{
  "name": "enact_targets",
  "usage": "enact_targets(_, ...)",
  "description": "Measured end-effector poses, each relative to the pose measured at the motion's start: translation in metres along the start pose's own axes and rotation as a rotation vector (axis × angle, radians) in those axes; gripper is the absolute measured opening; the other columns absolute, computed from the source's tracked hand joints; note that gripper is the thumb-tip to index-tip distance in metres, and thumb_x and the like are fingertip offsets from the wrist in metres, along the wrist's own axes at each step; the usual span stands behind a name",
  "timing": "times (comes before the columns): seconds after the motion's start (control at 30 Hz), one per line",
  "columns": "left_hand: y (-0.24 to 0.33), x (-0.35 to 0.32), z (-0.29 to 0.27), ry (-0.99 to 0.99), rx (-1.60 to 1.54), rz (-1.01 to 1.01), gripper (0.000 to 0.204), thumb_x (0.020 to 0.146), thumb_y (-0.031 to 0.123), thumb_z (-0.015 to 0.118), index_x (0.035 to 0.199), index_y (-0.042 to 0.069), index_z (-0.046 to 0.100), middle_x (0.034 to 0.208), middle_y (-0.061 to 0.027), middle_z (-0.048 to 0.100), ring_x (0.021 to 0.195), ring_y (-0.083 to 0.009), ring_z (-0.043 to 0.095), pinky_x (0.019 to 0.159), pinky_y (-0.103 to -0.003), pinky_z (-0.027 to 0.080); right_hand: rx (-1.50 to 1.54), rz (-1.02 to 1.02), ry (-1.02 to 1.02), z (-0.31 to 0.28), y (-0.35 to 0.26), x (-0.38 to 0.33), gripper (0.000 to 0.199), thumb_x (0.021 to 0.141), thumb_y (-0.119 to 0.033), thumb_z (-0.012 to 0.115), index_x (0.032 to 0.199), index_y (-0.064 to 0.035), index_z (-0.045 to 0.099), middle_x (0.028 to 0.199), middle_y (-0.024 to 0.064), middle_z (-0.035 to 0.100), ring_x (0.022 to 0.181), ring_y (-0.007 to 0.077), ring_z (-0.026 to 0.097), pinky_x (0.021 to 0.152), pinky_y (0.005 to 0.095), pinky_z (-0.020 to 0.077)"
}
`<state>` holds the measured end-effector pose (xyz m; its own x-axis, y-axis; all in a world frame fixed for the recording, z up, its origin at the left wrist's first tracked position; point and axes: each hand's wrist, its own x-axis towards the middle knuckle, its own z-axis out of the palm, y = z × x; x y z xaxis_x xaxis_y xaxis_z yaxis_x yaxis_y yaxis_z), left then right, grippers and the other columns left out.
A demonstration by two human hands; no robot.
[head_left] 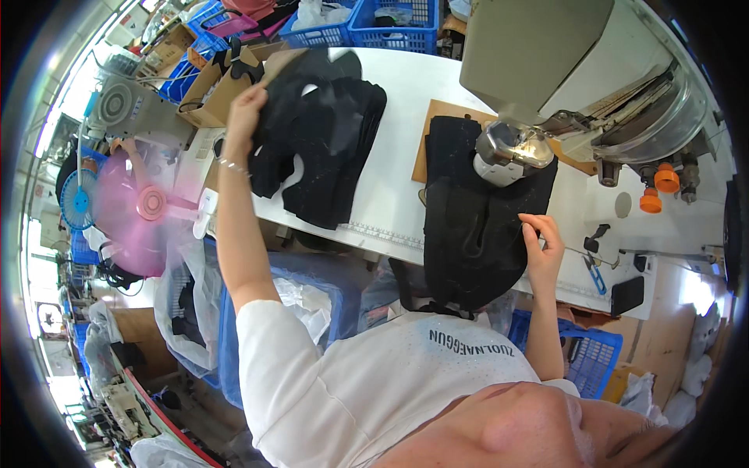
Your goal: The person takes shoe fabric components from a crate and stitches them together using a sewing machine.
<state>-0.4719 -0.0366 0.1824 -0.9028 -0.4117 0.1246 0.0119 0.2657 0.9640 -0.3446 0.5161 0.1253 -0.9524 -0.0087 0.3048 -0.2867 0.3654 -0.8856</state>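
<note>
At the table's left, my left hand [245,118] grips the edge of a black fabric piece [331,65], slightly smeared by motion. That piece lies partly over a stack of black fabric pieces [331,168] with curved cut-outs. Under the lit head of a grey machine [511,152] rests another black fabric panel [460,210], with a keyhole-shaped slot, which hangs over the table's front edge. My right hand [544,243] has its thumb and fingers closed at the right edge of this panel. Part of the panel is hidden beneath the machine head.
A brown board [437,109] lies under the panel. Blue-handled snips [596,274] and a black phone [627,296] are at the table's right. A pink fan [150,203] spins at the left. Blue crates [394,37] stand behind; a bagged blue bin [228,343] stands below the front edge.
</note>
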Motion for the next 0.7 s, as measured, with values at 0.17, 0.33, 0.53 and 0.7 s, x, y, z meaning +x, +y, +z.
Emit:
enact_targets(0.17, -0.074, 0.013, 0.034, 0.127, 0.859, 0.081, 0.037, 0.091, 0.026, 0.065, 0.126, 0.013, 0.066, 0.117, -0.0171, 0.062, 0.115, -0.0326, 0.054, 0.099, -0.046, 0.038, -0.264, -0.137, 0.064, 0.012, 0.004, -0.008, 0.017, 0.088, -0.012, 0.066, 0.103, -0.0070, 0.072, 0.105, 0.0052, 0.061, 0.105, 0.0219, 0.054, 0.097, 0.0347, 0.0371)
enact_targets(0.33, 0.045, -0.111, 0.149, 0.185, 0.956, 0.589, 0.038, 0.087, 0.024, 0.069, 0.122, 0.012, 0.063, 0.090, -0.0109, 0.065, 0.092, -0.0288, 0.062, 0.086, -0.045, 0.044, -0.462, -0.187, 0.133, 0.015, 0.017, -0.005, 0.020, 0.088, -0.015, 0.066, 0.107, -0.0116, 0.072, 0.114, 0.0029, 0.058, 0.115, 0.0235, 0.049, 0.104, 0.0397, 0.0292)
enact_targets(0.53, 0.047, -0.230, 0.225, -0.270, 0.747, 0.562, 0.054, 0.083, 0.021, 0.067, 0.134, 0.010, 0.055, 0.081, -0.0095, 0.063, 0.071, -0.0263, 0.064, 0.065, -0.037, 0.052, -0.506, -0.258, 0.061, 0.014, 0.008, 0.009, 0.022, 0.086, -0.016, 0.068, 0.107, -0.0127, 0.072, 0.115, 0.0027, 0.058, 0.115, 0.0234, 0.048, 0.104, 0.0396, 0.0294)
enact_targets(0.7, 0.084, -0.237, 0.217, -0.114, 0.289, 0.712, 0.065, 0.082, -0.002, 0.066, 0.143, 0.001, 0.044, 0.115, -0.0166, 0.065, 0.094, -0.0309, 0.065, 0.081, -0.035, 0.053, -0.573, -0.308, 0.161, -0.018, -0.026, 0.025, 0.028, 0.086, -0.018, 0.068, 0.113, -0.0123, 0.069, 0.112, 0.0026, 0.061, 0.111, 0.0226, 0.052, 0.102, 0.0390, 0.0312)
